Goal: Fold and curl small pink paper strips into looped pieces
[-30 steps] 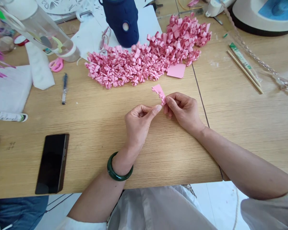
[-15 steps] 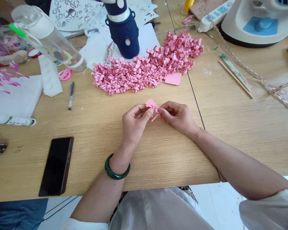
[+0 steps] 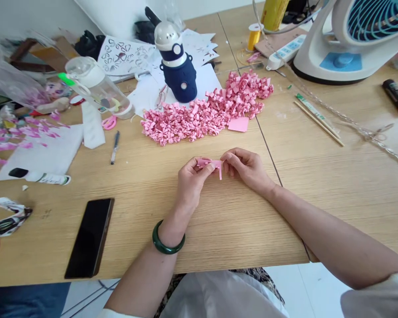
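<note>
My left hand (image 3: 193, 179) pinches a small piece of pink paper (image 3: 215, 163) between thumb and fingers above the table. Small curls show along the paper's lower edge, and one narrow strip hangs down at its right end. Close by that end is my right hand (image 3: 247, 167), thumb and forefinger pressed together; whether they touch the paper or hold anything, I cannot make out. Beyond both hands lies a long heap of curled pink paper pieces (image 3: 189, 121). A flat pink paper square (image 3: 238, 124) rests at the heap's near right edge.
A dark blue bottle (image 3: 179, 79) stands behind the heap. To the left are a clear bottle (image 3: 102, 90), pink scissors (image 3: 109, 123), a pen (image 3: 115, 148), a glue bottle (image 3: 43, 177) and a phone (image 3: 90, 238). A fan (image 3: 338, 62), sticks (image 3: 318, 123) and cord (image 3: 354, 123) lie rightward.
The view has tilted up, showing more of the table's far side. In my left hand the paper has turned more level, its strip now hanging straight down. My right fingertips have shifted to its upper right corner.
</note>
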A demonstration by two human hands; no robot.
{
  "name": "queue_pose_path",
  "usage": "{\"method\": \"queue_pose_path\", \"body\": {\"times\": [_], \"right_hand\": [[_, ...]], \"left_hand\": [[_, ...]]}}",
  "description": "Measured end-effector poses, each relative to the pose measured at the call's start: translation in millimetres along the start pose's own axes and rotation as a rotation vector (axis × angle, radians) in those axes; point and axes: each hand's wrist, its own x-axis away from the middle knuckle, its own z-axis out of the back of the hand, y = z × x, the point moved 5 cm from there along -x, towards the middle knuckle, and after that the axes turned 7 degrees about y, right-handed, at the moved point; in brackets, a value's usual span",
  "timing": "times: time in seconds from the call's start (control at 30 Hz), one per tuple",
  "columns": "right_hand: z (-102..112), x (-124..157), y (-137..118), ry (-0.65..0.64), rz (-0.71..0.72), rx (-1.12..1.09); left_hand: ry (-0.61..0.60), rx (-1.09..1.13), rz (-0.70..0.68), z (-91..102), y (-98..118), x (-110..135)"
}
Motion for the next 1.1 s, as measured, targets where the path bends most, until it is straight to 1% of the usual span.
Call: {"method": "queue_pose_path", "body": {"times": [0.1, 0.23, 0.3, 0.4, 0.5, 0.6, 0.67, 0.73, 0.8, 0.9, 1.0, 1.1], "right_hand": [[-1.1, 0.8, -1.6, -0.038, 0.005, 0.006], [-4.3, 2.5, -2.7, -0.094, 0.016, 0.096], [-6.9, 3.5, -2.3, -0.133, 0.017, 0.122], [-10.0, 4.6, 0.2, -0.178, 0.016, 0.125], [-9.4, 3.8, 3.8, -0.158, 0.016, 0.134], [-7.4, 2.5, 4.0, -0.131, 0.052, 0.142], [-7.7, 2.5, 2.5, -0.152, 0.087, 0.166], [-8.0, 2.5, 1.4, -0.171, 0.095, 0.171], [-6.8, 1.8, 1.3, -0.155, 0.062, 0.144], [-4.0, -0.1, 0.8, -0.11, 0.004, 0.082], [-2.5, -1.6, -1.3, -0.091, -0.013, 0.032], [-0.4, -2.1, -2.9, -0.065, -0.014, 0.006]], "left_hand": [[0.054, 0.032, 0.001, 0.6, 0.0, -0.2], [0.115, 0.045, -0.063, 2.2, 1.1, -0.1], [0.108, 0.029, -0.113, 1.4, 1.4, 0.9], [0.065, -0.022, -0.231, -0.7, 3.7, 4.0], [0.022, -0.071, -0.311, -1.0, 6.2, 6.4], [-0.042, -0.135, -0.285, -0.5, 6.6, 5.0], [-0.089, -0.22, -0.272, -0.4, 7.7, 3.6], [-0.101, -0.298, -0.282, 0.8, 10.3, 2.4], [-0.095, -0.323, -0.3, 2.2, 13.5, 1.8], [-0.066, -0.27, -0.303, 4.6, 16.2, 0.9], [-0.019, -0.207, -0.265, 7.3, 14.8, -0.5], [-0.001, -0.182, -0.236, 7.5, 12.5, -0.9]]}}
